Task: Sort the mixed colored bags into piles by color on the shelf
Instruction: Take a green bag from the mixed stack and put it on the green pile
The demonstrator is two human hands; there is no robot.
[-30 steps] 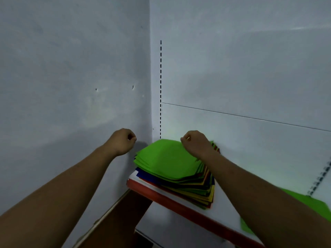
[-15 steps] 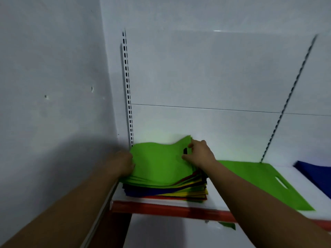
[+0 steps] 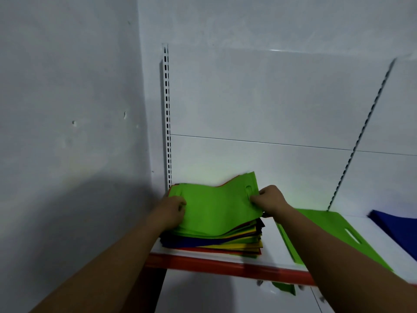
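Note:
A mixed stack of colored bags (image 3: 225, 243) lies at the left end of the white shelf (image 3: 270, 249), with blue, yellow, red and dark layers showing at its edge. The top green bag (image 3: 216, 208) is bent up at its far right corner. My left hand (image 3: 172, 208) grips its left edge. My right hand (image 3: 269, 199) pinches its right edge beside the handle slot. To the right a separate green bag (image 3: 325, 236) lies flat on the shelf, and a blue bag (image 3: 397, 229) lies at the far right.
A white wall (image 3: 67, 132) stands close on the left. Slotted uprights (image 3: 166, 114) run up the white back panel. The shelf has a red front lip (image 3: 214, 265). A green scrap (image 3: 284, 289) hangs below the shelf.
Both hands came down onto the top green bag and took hold of its edges; its right corner has risen. The view swung right, showing the flat green and blue bags.

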